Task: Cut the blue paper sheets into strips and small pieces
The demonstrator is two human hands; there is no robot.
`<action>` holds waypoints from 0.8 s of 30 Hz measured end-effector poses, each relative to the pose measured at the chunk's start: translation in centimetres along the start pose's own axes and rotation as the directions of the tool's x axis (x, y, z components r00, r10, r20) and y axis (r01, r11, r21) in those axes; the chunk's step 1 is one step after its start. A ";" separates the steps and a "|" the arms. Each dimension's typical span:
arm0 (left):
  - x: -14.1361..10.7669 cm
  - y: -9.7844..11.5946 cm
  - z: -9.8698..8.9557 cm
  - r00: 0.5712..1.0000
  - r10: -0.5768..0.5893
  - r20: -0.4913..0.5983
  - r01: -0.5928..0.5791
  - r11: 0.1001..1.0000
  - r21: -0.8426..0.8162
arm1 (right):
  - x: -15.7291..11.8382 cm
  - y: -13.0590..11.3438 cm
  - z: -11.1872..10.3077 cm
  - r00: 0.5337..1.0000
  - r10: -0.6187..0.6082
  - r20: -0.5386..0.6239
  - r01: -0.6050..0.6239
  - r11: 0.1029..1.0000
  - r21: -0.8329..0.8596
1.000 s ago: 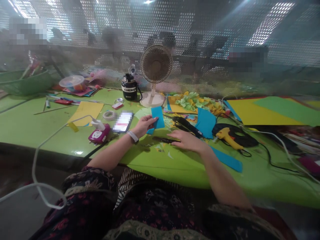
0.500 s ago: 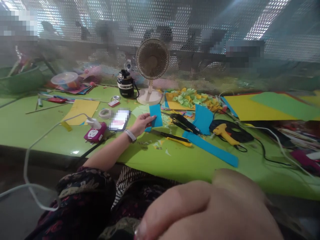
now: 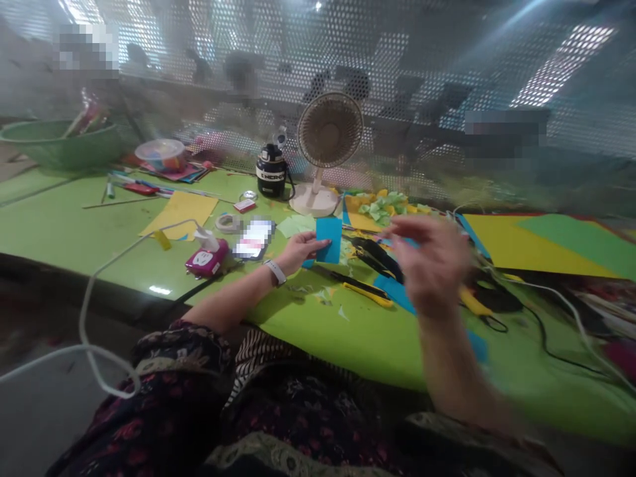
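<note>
A small blue paper piece (image 3: 329, 240) is pinched between the thumb and fingers of my left hand (image 3: 302, 250), above the green table (image 3: 298, 331). My right hand (image 3: 427, 258) is raised over the table to the right, blurred by motion, its fingers bent; whether it holds anything is not clear. Beneath and beside it lie a blue strip (image 3: 395, 291), partly covered by the hand and forearm, and black-handled scissors (image 3: 375, 257). A yellow cutter (image 3: 368, 294) lies between my two hands, nearer the front edge.
Behind stand a fan (image 3: 330, 130) and a black bottle (image 3: 271, 173). A phone (image 3: 254, 239), tape roll (image 3: 228, 223) and purple socket block (image 3: 207, 258) lie left. A yellow glue gun (image 3: 474, 301), its cable and coloured sheets (image 3: 536, 244) are at right.
My right hand has moved from close in front of the camera, at the bottom, up and forward over the table. My left hand still holds the blue piece. The view has shifted slightly.
</note>
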State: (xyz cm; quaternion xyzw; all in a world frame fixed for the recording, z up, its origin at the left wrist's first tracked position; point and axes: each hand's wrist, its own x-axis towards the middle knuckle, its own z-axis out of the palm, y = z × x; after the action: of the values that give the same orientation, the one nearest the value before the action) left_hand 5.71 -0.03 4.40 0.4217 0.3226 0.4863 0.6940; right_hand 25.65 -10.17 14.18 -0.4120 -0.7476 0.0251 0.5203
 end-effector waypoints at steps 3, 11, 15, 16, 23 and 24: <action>0.0 -0.2 0.0 1.000 0.013 -0.006 -0.013 1.000 0.010 | 1.1 4.0 3.7 0.952 0.291 0.089 -0.292 0.956 -0.002; -0.1 -0.7 0.3 1.000 -0.006 0.000 0.006 0.996 0.090 | -0.5 8.1 6.2 0.819 0.475 0.322 -0.525 0.847 0.084; -0.4 -0.3 0.4 1.000 -0.008 -0.018 0.010 0.995 0.099 | 0.8 9.8 1.9 0.796 0.561 0.230 -0.583 0.811 0.041; -0.4 -0.3 0.3 1.000 -0.010 -0.023 0.012 0.995 0.101 | 1.0 10.6 0.4 0.790 0.586 0.180 -0.596 0.803 0.002; -0.1 -0.7 -0.1 0.999 -0.051 -0.013 0.053 0.991 0.127 | 0.4 16.6 -6.3 0.501 0.865 0.016 -0.816 0.478 -0.325; -0.1 -0.8 -0.2 0.999 -0.051 -0.016 0.053 0.991 0.126 | 0.1 17.2 -6.5 0.474 0.881 0.000 -0.821 0.442 -0.362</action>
State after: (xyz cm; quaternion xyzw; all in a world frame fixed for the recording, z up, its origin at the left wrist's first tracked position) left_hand 5.87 -0.17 3.58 0.4531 0.3682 0.4493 0.6762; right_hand 40.97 -1.33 9.23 -0.8043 -0.4763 0.2042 0.2908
